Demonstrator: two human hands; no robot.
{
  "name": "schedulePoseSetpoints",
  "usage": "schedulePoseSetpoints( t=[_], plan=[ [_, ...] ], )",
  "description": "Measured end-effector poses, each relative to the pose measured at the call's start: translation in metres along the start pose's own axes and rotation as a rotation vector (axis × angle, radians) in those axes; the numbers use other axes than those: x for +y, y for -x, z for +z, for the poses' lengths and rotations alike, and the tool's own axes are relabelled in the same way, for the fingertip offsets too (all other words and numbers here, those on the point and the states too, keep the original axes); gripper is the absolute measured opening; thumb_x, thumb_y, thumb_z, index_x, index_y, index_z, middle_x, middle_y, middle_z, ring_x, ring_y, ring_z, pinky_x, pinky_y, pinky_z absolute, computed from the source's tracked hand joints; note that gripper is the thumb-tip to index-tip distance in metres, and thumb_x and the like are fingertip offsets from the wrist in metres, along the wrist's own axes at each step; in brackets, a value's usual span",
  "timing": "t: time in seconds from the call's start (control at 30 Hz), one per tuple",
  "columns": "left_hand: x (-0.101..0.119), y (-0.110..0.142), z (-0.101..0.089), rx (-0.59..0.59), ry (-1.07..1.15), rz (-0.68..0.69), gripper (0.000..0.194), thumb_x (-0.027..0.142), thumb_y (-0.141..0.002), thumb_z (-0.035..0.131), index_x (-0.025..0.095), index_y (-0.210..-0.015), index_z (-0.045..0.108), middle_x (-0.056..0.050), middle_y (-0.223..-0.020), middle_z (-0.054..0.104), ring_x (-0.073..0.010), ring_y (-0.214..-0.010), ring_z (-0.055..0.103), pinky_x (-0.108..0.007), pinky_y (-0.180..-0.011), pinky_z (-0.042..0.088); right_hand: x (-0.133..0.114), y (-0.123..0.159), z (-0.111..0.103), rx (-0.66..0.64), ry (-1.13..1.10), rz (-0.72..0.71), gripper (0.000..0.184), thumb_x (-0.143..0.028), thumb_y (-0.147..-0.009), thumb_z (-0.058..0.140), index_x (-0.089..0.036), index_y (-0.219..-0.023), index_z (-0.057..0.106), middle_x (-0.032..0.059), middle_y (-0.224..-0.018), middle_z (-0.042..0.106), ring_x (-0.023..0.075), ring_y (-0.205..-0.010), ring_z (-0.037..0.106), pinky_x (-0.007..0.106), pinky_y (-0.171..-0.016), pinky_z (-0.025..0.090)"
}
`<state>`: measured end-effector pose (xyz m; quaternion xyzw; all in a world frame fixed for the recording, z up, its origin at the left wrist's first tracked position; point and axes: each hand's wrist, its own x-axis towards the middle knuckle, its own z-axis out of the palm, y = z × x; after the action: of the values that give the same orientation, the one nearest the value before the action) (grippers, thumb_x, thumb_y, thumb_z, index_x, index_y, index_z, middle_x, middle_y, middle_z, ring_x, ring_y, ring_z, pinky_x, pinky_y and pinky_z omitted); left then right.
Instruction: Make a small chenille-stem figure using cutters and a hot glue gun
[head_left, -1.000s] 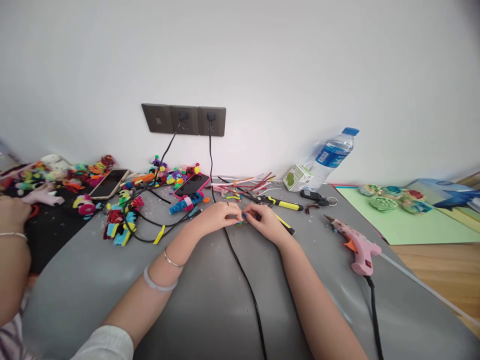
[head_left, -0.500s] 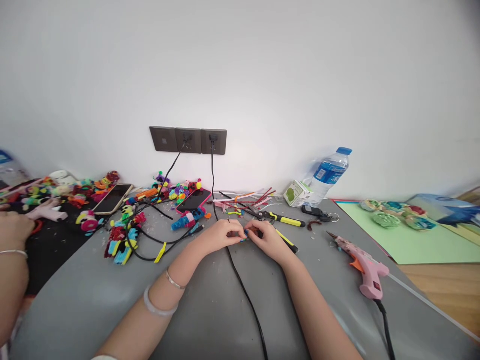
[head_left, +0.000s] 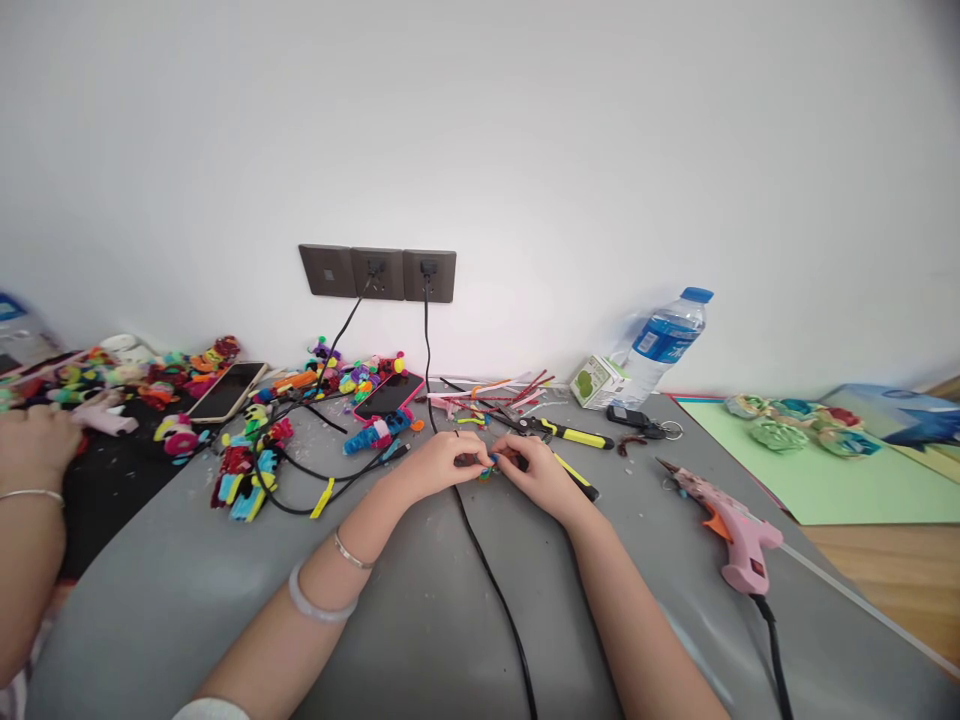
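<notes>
My left hand (head_left: 439, 465) and my right hand (head_left: 534, 475) meet over the middle of the grey table. Thumb and fingers of each are pinched together at a small blue and green piece (head_left: 487, 474). It is mostly hidden by the fingertips, so its kind and shape cannot be made out. Just behind and beside my right hand lie yellow-and-black handled pliers (head_left: 574, 436). Pipe cleaners (head_left: 510, 400) in red, white and pink are heaped beyond my fingers. A blue pipe-cleaner figure (head_left: 371, 434) rests to the left of my left hand.
A pink glue gun (head_left: 739, 530) lies at the right, near green paper (head_left: 720, 440). A water bottle (head_left: 667, 345), small box (head_left: 596, 382) and keys (head_left: 645, 425) stand or lie behind. Black cable (head_left: 487, 570) runs under my hands. Phones (head_left: 229, 392) and pipe-cleaner figures (head_left: 251, 465) fill the left, beside another person's hand (head_left: 37, 450).
My fingertips have shifted slightly around the small piece, and more of its green and orange part shows below them. The view has tilted a little. The other person's hand moved slightly right.
</notes>
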<state>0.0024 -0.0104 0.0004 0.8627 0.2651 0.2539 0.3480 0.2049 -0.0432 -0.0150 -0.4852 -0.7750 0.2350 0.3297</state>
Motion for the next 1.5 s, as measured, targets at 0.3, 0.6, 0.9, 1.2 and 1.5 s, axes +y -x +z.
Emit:
schedulePoseSetpoints(
  t=[0.3, 0.6, 0.9, 1.2, 1.5],
  plan=[
    [-0.0011, 0.0001, 0.0002, 0.005, 0.011, 0.004, 0.011, 0.015, -0.085, 0.058, 0.017, -0.087, 0.068, -0.004, -0.090, 0.066, -0.0136, -0.080, 0.061, -0.023, -0.073, 0.045, -0.0002, -0.0008, -0.0007, -0.013, 0.005, -0.015, 0.013, -0.020, -0.087, 0.050, -0.021, -0.082, 0.062, -0.0022, -0.065, 0.061, 0.0147, -0.061, 0.051, 0.028, -0.069, 0.038],
    [-0.0013, 0.0009, 0.0011, 0.008, 0.017, -0.005, 0.011, 0.015, -0.085, 0.057, 0.017, -0.086, 0.067, -0.004, -0.090, 0.067, -0.0135, -0.079, 0.061, -0.023, -0.073, 0.044, 0.0021, -0.0008, -0.0002, -0.020, -0.008, -0.006, 0.012, -0.019, -0.086, 0.050, -0.021, -0.082, 0.062, -0.0020, -0.066, 0.062, 0.0149, -0.062, 0.052, 0.028, -0.068, 0.038],
    [-0.0002, 0.0005, 0.0013, 0.012, 0.012, -0.012, 0.010, 0.015, -0.084, 0.057, 0.016, -0.085, 0.068, -0.004, -0.088, 0.067, -0.0138, -0.079, 0.061, -0.023, -0.072, 0.044, 0.0018, -0.0004, -0.0003, -0.017, -0.012, -0.006, 0.012, -0.018, -0.086, 0.050, -0.021, -0.082, 0.061, -0.0020, -0.066, 0.062, 0.0146, -0.061, 0.051, 0.028, -0.068, 0.037],
    [-0.0015, 0.0004, 0.0006, 0.009, 0.013, -0.015, 0.011, 0.015, -0.084, 0.057, 0.017, -0.086, 0.068, -0.004, -0.089, 0.067, -0.0139, -0.081, 0.062, -0.023, -0.073, 0.045, 0.0011, -0.0006, -0.0009, -0.017, -0.010, -0.006, 0.013, -0.021, -0.086, 0.049, -0.021, -0.082, 0.061, -0.0009, -0.067, 0.063, 0.0154, -0.062, 0.052, 0.028, -0.067, 0.038],
    [-0.0006, 0.0005, 0.0009, 0.003, 0.008, -0.012, 0.011, 0.015, -0.085, 0.057, 0.017, -0.086, 0.068, -0.004, -0.090, 0.067, -0.0139, -0.080, 0.062, -0.023, -0.073, 0.044, 0.0008, -0.0005, -0.0010, -0.026, -0.012, 0.005, 0.013, -0.021, -0.087, 0.049, -0.021, -0.082, 0.061, -0.0020, -0.065, 0.061, 0.0150, -0.062, 0.051, 0.028, -0.068, 0.038]
  ],
)
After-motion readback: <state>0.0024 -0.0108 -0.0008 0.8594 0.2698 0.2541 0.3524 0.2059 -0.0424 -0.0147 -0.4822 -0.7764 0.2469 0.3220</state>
